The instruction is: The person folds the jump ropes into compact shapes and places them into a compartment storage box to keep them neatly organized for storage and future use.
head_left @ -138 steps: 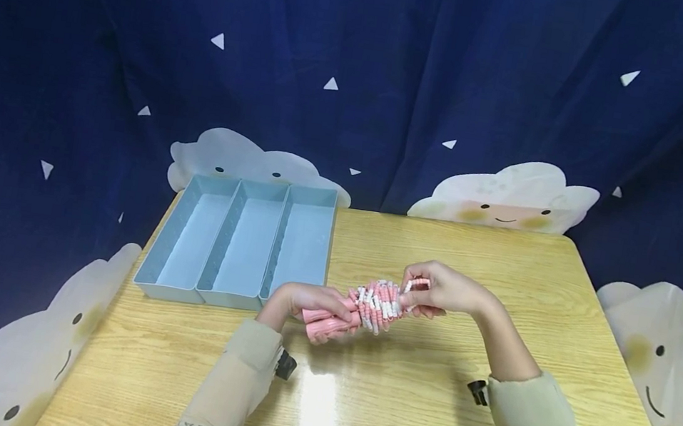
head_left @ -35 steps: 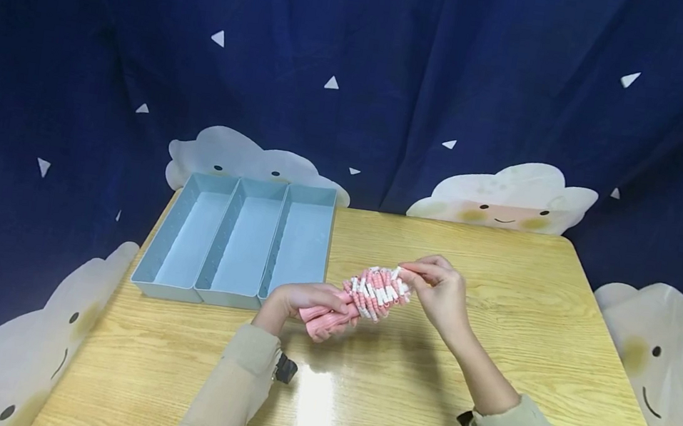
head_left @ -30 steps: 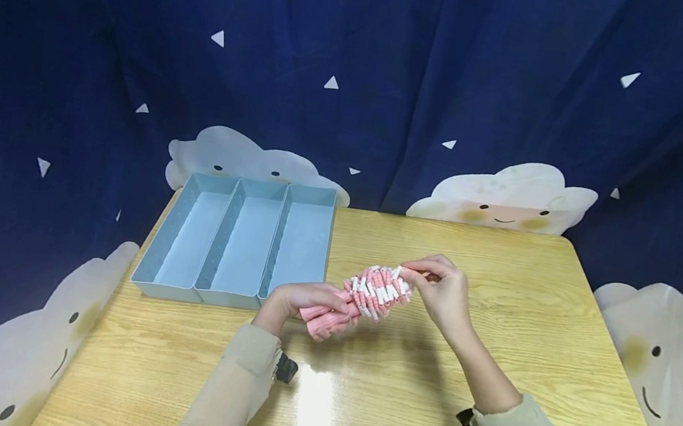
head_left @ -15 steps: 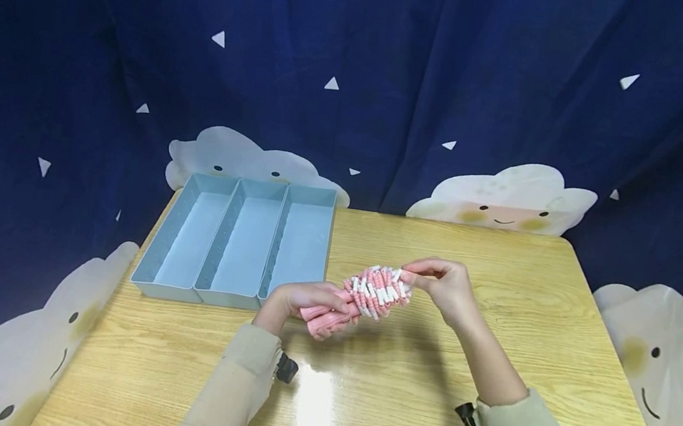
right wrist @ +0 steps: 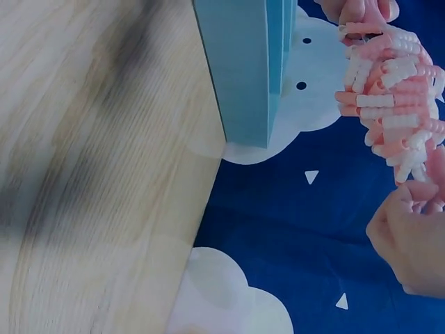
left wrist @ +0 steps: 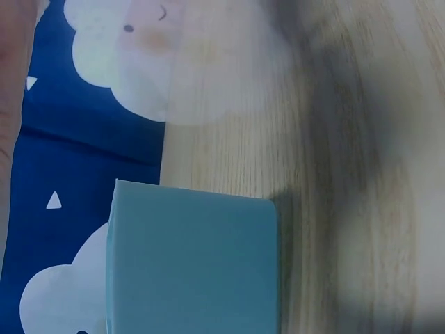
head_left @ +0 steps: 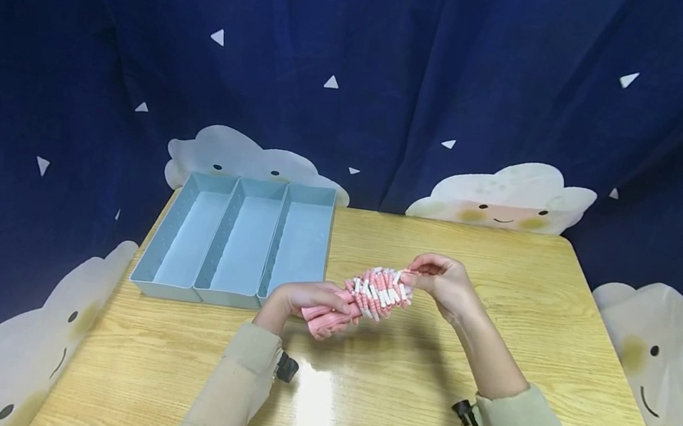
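Observation:
A jump rope (head_left: 379, 292) with pink and white beads is wound into a tight bundle, its two pink handles (head_left: 327, 323) side by side at the lower left end. My left hand (head_left: 316, 297) grips those handles, thumb on top, above the table. At the bundle's other end my right hand (head_left: 441, 284) pinches the beaded rope between thumb and fingers. In the right wrist view the beaded coils (right wrist: 396, 97) run between both hands, and the right fingers are curled at the lower end. Only a blurred edge of the left hand shows in the left wrist view.
A light blue tray (head_left: 197, 287) with three long compartments stands on the wooden table (head_left: 460, 250), just behind and left of my left hand. A dark blue curtain (head_left: 393, 69) with clouds and triangles hangs around the table's back and sides.
Earlier a loose beaded loop stood out at my right fingers; now it lies in against the bundle. My right hand has shifted slightly about the bundle's end. The left hand keeps its grip.

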